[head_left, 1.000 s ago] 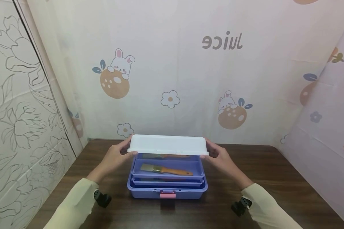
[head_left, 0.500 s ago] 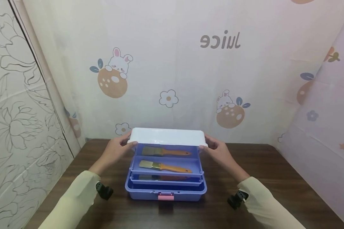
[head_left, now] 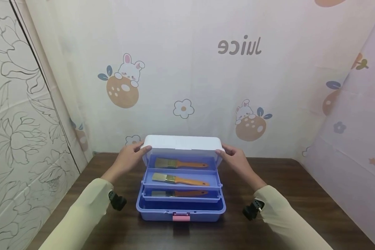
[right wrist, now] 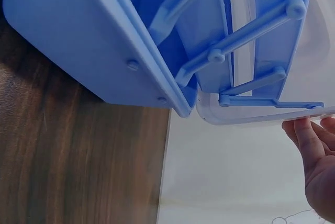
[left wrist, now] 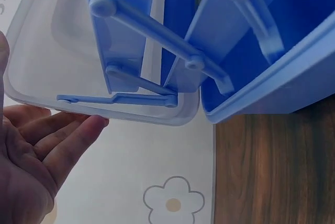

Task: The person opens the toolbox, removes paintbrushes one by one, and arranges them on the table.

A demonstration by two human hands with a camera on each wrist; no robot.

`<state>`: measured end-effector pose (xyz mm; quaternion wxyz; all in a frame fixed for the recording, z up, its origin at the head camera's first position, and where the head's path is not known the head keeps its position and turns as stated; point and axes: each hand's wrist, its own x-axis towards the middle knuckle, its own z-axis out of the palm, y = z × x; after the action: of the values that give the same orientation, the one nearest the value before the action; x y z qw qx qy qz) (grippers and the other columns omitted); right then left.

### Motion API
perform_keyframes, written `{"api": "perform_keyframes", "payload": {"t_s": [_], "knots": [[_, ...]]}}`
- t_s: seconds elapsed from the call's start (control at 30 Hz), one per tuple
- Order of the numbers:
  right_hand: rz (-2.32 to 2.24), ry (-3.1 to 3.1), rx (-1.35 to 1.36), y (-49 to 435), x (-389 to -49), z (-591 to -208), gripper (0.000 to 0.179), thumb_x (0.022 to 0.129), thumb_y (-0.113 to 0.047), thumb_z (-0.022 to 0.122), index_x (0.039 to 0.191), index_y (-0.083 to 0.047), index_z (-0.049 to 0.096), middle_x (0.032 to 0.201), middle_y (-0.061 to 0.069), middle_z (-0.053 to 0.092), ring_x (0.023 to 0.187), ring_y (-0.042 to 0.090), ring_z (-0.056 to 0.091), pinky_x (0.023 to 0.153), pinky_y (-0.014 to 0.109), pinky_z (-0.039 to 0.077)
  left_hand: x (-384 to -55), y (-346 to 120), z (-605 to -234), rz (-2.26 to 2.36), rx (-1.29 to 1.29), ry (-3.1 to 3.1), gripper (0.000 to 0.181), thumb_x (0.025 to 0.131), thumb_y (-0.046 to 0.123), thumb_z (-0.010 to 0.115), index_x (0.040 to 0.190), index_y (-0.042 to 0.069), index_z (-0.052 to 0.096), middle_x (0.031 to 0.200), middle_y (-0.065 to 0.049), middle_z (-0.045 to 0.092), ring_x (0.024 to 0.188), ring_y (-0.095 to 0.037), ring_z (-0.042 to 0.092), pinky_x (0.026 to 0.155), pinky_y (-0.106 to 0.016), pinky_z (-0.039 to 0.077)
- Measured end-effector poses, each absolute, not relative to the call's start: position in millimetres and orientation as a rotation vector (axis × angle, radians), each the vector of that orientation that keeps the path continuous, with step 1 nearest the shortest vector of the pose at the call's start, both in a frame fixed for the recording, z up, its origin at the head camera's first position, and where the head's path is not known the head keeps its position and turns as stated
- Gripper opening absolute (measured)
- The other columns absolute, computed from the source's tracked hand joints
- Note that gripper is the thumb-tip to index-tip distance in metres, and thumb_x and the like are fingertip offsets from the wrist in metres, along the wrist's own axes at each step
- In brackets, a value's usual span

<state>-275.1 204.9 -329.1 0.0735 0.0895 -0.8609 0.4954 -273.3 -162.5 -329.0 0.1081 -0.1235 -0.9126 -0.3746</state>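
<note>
A purple-blue toolbox with a whitish lid stands on the table, its lid raised and tiers fanned out like steps. My left hand holds the lid's left end, thumb on the front edge and fingers behind. At the right end, my right hand grips it the same way. Wood-handled flat paintbrushes lie in the tiers: an upper brush, a middle brush and a lower brush, partly in shadow. In the left wrist view, hinge arms link trays and lid.
A pink latch sits on the box's front. The dark wooden table extends around the box. Behind it hangs a printed curtain, with a flower-patterned panel at the left.
Both hands have lifted the lid up and back. The trays have spread apart, so the upper and lower brushes show more fully. The head view has shifted slightly.
</note>
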Motion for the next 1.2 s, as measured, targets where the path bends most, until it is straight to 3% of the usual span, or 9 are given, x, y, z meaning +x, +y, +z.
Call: {"api": "perform_keyframes", "payload": {"t_s": [0.2, 0.57, 1.03, 1.2], "knots": [[1.507, -2.572, 0.231, 203, -283, -328, 0.072, 0.075, -0.056, 0.057, 0.129, -0.01, 0.044, 0.126, 0.014, 0.048, 0.116, 0.029, 0.044, 0.09, 0.042, 0.039, -279, -161, -325, -1.2, -0.381, -2.689, 0.073, 0.082, 0.062, 0.038, 0.135, 0.012, 0.036, 0.121, -0.016, 0.052, 0.101, -0.03, 0.055, 0.073, -0.039, 0.05], [1.516, -2.593, 0.154, 200, -291, -328, 0.079, 0.076, -0.063, 0.048, 0.13, -0.006, 0.041, 0.131, 0.015, 0.042, 0.119, 0.031, 0.039, 0.094, 0.044, 0.036, -289, -162, -326, -1.361, -0.349, -2.659, 0.07, 0.082, 0.063, 0.037, 0.13, 0.013, 0.045, 0.121, -0.013, 0.053, 0.097, -0.028, 0.058, 0.073, -0.038, 0.05], [1.735, -2.475, 0.212, 202, -298, -333, 0.067, 0.085, -0.052, 0.043, 0.129, -0.002, 0.042, 0.126, 0.019, 0.047, 0.11, 0.032, 0.049, 0.084, 0.038, 0.045, -298, -169, -338, -1.689, -0.247, -2.473, 0.066, 0.083, 0.056, 0.045, 0.121, 0.002, 0.052, 0.118, -0.02, 0.053, 0.089, -0.031, 0.061, 0.073, -0.035, 0.05], [1.907, -2.369, 0.247, 201, -298, -339, 0.063, 0.088, -0.045, 0.043, 0.129, 0.003, 0.039, 0.126, 0.025, 0.043, 0.11, 0.037, 0.047, 0.083, 0.04, 0.045, -301, -168, -348, -1.753, -0.222, -2.355, 0.061, 0.083, 0.051, 0.05, 0.11, -0.003, 0.059, 0.107, -0.021, 0.057, 0.086, -0.031, 0.061, 0.069, -0.033, 0.051]]}}
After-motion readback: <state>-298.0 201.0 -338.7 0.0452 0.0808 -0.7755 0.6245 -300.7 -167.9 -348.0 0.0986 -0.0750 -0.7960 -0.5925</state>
